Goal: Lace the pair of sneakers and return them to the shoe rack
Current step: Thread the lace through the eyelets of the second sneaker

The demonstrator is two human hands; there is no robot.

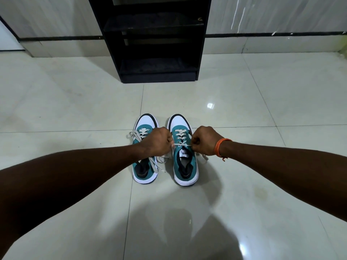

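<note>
Two teal and white sneakers stand side by side on the floor, toes pointing away from me. The right sneaker [183, 162] has a grey lace [182, 145] stretched tight across its tongue. My left hand [156, 142] is shut on one end of that lace and my right hand [204, 140] on the other, pulling apart. The left sneaker [143, 171] lies partly under my left hand, its grey lace ends [155, 165] hanging loose over its side. A black shoe rack [157, 40] stands against the wall straight ahead.
Glossy pale floor tiles [75, 109] spread all around the shoes. The rack's dark shelves are open at the front, the lowest one near floor level. A grey tiled wall [272, 19] with a black stripe runs behind the rack.
</note>
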